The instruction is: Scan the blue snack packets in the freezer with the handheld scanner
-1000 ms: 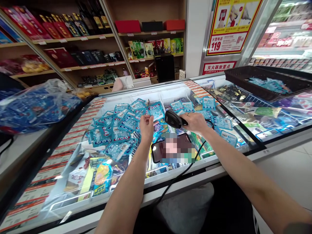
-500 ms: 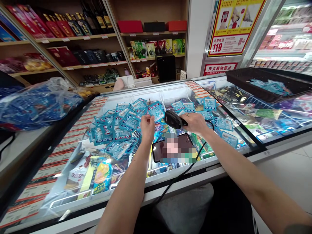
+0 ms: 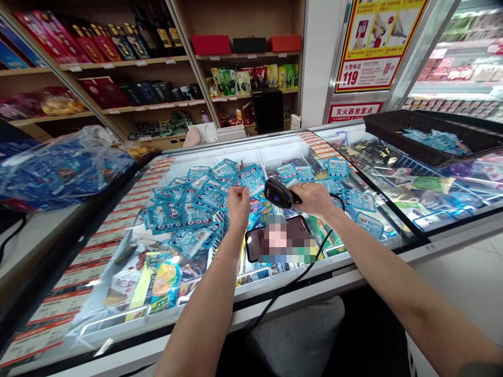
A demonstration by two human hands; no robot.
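My left hand [image 3: 238, 203] is closed, pinching the lower left edge of a blue packet [image 3: 253, 179] printed with white text. A black barcode scanner [image 3: 278, 192] is gripped in my right hand [image 3: 314, 199], its head turned toward that packet and a small blue light showing on it. The scanner's cable [image 3: 314, 255] loops past my right wrist and down over the freezer's front edge. Below the two hands a smartphone [image 3: 257, 244] lies on the glass, its screen partly blurred out. Many similar blue packets [image 3: 196, 214] lie in a loose pile left of my left hand.
Under the glass of the chest freezer [image 3: 283, 301] are coloured packs in wire baskets. A dark tray [image 3: 393, 133] with more blue packets stands at the right. At the left is a clear plastic bag [image 3: 66, 165] full of blue packets. Stocked shelves [image 3: 129, 63] line the back.
A blue light now shows on the barcode scanner, which was dark before. Both hands and the blue packet have stayed almost in place.
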